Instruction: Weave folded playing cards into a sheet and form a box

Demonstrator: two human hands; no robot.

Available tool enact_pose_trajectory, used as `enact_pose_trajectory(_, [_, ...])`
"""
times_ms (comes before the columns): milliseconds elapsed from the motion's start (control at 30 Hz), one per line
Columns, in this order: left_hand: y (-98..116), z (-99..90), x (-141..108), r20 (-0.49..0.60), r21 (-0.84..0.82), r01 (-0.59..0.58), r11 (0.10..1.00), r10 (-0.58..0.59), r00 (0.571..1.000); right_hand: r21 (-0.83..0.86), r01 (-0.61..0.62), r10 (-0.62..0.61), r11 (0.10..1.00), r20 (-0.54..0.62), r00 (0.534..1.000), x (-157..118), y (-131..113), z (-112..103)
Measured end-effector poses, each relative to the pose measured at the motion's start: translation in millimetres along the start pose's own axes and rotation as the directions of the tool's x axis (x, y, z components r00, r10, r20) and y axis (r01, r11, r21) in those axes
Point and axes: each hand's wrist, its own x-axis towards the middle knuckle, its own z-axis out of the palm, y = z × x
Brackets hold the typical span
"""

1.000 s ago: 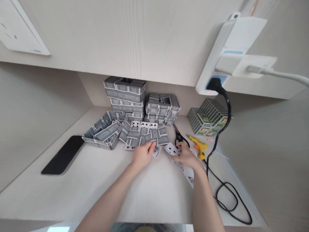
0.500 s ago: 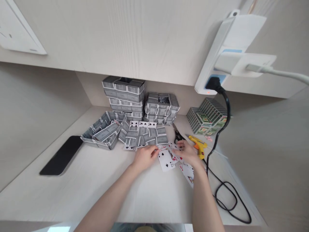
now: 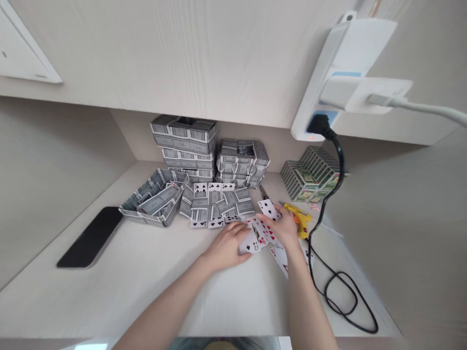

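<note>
Head: R grip (image 3: 286, 227) part-closed on spade card (image 3: 268, 209)

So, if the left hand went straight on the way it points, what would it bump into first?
The left hand would probably meet the face-up red-suited cards just ahead; exact depth is hard to judge.

On the pale surface (image 3: 226, 301), face-up cards (image 3: 263, 234) show red hearts and black spades on white. Grey-and-white patterning covers stacked boxes (image 3: 189, 144) along the far edge. The phone (image 3: 89, 238) by the left edge is black, the glue gun (image 3: 301, 215) toward the right edge yellow; grey stripes and green patches mark containers (image 3: 292, 179) at the far right corner.
</note>
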Motion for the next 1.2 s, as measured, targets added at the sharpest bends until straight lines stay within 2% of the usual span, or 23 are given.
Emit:
enact_pose_trajectory(200, [3, -5.0, 0, -0.024, -0.025, -0.017, 1.0, 0.016, 1.0, 0.017, 0.025, -0.025, 1.0, -0.002, 1.0, 1, -1, 2])
enact_pose_trajectory(433, [8, -11.2, 2, -0.202, -0.082, -0.033, 0.996, 0.016, 0.979, 0.162, -0.054, 0.055, 0.985, -0.001, 0.999, -2, -10, -2])
enact_pose_trajectory(533, [8, -13.3, 1, -0.346, -0.064, -0.026, 0.998, 0.003, 0.938, 0.222, -0.099, 0.099, 0.97, 0.01, 0.995, -3, -12, -1])
enact_pose_trajectory(667, [5, -14.2, -1, -0.539, -0.054, 0.033, 0.998, -0.057, 0.84, 0.363, -0.132, 0.112, 0.922, 0.074, 0.991, -7, -18, 4])
enact_pose_trajectory(733, [4, -14.7, -2, -0.593, -0.053, 0.048, 0.997, -0.07, 0.802, 0.45, -0.171, 0.122, 0.877, 0.136, 0.983, -11, -23, 9])
enact_pose_trajectory(833, [4, -15.2, -1, -0.62, -0.048, 0.054, 0.997, -0.072, 0.781, 0.555, -0.239, 0.131, 0.797, 0.227, 0.965, -16, -31, 17])
enact_pose_trajectory(1033, [7, -10.9, 1, -0.608, -0.078, 0.08, 0.994, -0.111, 0.786, 0.716, -0.266, -0.016, 0.646, 0.361, 0.933, -30, -45, 31])
enact_pose_trajectory(1200, [2, -10.2, 2, -0.622, -0.122, 0.164, 0.979, -0.204, 0.756, 0.72, -0.162, -0.221, 0.675, 0.407, 0.886, -44, -52, 39])
